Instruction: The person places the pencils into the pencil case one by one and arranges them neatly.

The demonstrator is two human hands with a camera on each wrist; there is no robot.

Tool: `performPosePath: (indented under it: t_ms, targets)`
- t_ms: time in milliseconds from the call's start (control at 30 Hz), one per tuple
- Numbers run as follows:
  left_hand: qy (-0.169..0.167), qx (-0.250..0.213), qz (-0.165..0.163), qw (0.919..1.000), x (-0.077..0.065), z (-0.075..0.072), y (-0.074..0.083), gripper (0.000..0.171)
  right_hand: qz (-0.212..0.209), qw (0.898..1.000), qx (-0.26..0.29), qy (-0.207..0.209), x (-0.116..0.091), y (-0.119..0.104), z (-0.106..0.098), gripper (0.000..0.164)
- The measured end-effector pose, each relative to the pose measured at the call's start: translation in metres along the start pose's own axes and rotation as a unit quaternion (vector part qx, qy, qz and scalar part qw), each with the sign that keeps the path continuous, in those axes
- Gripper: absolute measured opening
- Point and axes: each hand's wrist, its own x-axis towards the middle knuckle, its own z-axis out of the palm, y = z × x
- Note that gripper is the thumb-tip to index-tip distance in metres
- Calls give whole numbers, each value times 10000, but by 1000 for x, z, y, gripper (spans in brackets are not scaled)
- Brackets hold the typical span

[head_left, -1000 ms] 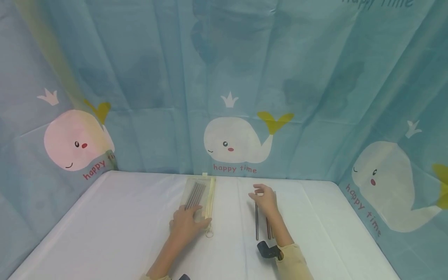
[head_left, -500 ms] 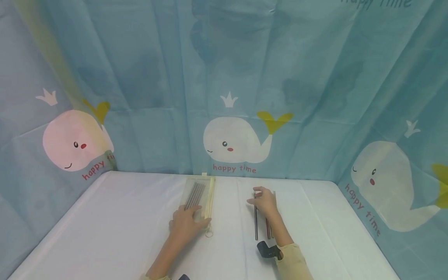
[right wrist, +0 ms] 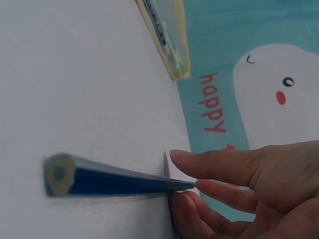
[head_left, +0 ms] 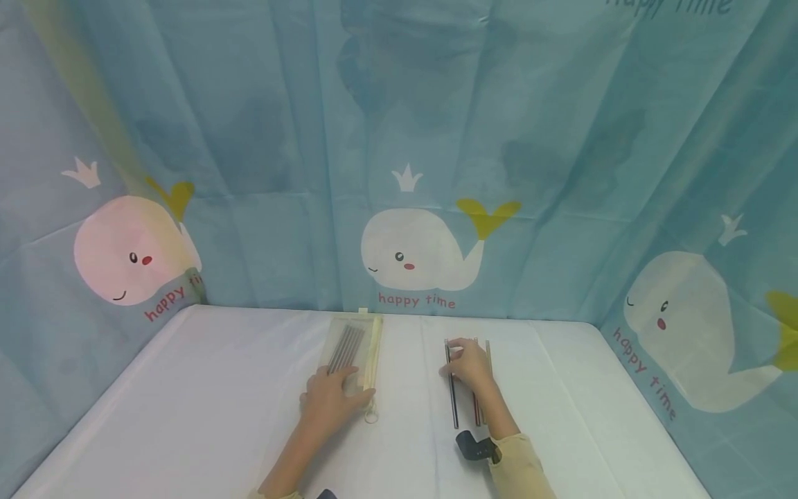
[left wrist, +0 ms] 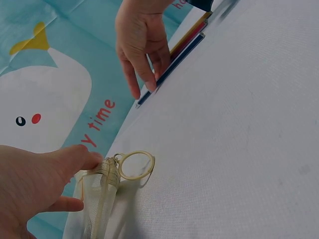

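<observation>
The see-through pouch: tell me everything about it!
This pale yellow, mesh-looking pouch has a zip along its right edge, a ring at the near end and a tab at the far end. It lies on the white table, pencil-like sticks inside. The left hand rests on its near half. I can't tell whether it's zipped.

White table (head_left: 218, 388) | blue curtain (head_left: 262, 138) | whale prints (head_left: 430, 239) | cropped top lettering (head_left: 670, 5), probably "happy time"

Left forearm (head_left: 291, 452) slants forward and inward; left grip (head_left: 330, 400) palm down, thumb out sideways. Right forearm (head_left: 502, 414) also slants inward; right grip (head_left: 472, 366) has fingers bent, thumb opposite them.
</observation>
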Motion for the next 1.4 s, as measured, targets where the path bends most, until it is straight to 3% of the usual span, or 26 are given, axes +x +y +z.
performPosePath:
  t_ms: [333,967,1400]
  targets:
    - [-28,-2,-25,10000,0,0,0,64,9,9998,-169,-36,0,2,2,58]
    - [-15,-9,-5,10000,0,0,-1,65,249,9994,56,-226,0,2,0,51]
    - [-56,19,-19,10000,0,1,-1,65,214,9968,527,-565,0,2,2,51]
